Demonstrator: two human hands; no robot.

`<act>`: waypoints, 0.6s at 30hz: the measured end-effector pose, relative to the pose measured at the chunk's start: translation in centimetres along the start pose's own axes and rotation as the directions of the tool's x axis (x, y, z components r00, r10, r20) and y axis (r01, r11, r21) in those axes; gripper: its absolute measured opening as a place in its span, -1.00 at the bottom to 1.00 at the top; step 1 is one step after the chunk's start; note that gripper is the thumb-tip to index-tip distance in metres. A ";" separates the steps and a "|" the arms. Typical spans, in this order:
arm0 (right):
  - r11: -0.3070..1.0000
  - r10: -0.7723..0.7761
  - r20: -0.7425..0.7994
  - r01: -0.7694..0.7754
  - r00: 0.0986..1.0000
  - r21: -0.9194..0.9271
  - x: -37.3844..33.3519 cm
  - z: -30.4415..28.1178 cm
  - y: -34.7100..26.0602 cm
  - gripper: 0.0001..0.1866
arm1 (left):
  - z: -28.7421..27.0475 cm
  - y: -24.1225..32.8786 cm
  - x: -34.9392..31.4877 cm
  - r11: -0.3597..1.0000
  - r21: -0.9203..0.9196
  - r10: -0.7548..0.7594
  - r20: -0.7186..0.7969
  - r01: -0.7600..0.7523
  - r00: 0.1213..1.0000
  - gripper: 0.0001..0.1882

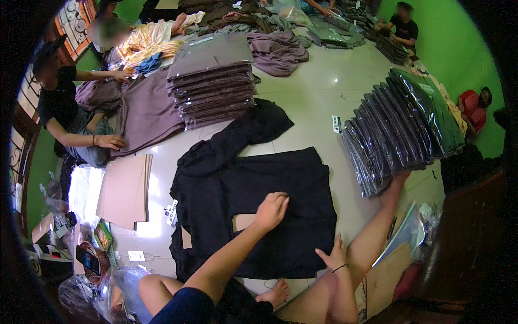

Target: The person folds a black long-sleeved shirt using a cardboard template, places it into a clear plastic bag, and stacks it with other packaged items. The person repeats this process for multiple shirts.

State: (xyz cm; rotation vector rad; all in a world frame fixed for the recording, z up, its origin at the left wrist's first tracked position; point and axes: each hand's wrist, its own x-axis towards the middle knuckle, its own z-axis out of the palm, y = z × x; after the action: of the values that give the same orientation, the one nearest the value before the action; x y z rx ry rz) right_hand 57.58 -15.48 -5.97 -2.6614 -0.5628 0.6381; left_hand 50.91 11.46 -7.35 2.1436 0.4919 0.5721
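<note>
A black shirt lies spread flat on the pale tiled floor in front of me, and one sleeve trails up to the left. A tan cardboard insert shows under a fold near its middle. My left hand rests on that fold with its fingers curled into the black fabric. My right hand, wearing a thin dark wristband, lies flat with fingers spread on the shirt's lower right edge, beside my outstretched leg.
Bagged dark shirts lean in a row at the right. A stack of bagged purple shirts stands behind. Cardboard sheets lie at the left. A seated person smooths a purple garment. More people and clothing sit at the far end.
</note>
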 end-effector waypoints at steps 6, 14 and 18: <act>0.982 0.189 0.108 -0.191 0.976 0.007 -1.1 -0.6 1.1 -0.10 | 8.0 4.6 4.6 0.907 0.255 -0.420 0.462 0.337 0.781 -0.41; 0.712 -0.105 -0.277 0.267 0.955 0.650 -9.1 -1.3 -8.3 -0.51 | -2.5 5.2 2.5 0.870 -0.485 -0.012 0.161 0.090 0.987 -0.61; 0.459 -0.623 0.268 0.066 0.735 0.886 -13.7 0.0 -13.3 -0.47 | -17.1 -0.7 -7.5 0.701 -0.651 -0.514 -0.178 0.292 0.839 -0.55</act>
State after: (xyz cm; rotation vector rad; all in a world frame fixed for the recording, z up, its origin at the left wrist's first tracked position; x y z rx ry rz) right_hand 42.43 -10.15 4.39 -1.3167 -0.7144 1.2029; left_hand 35.22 18.66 -0.36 1.2579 0.8348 0.7342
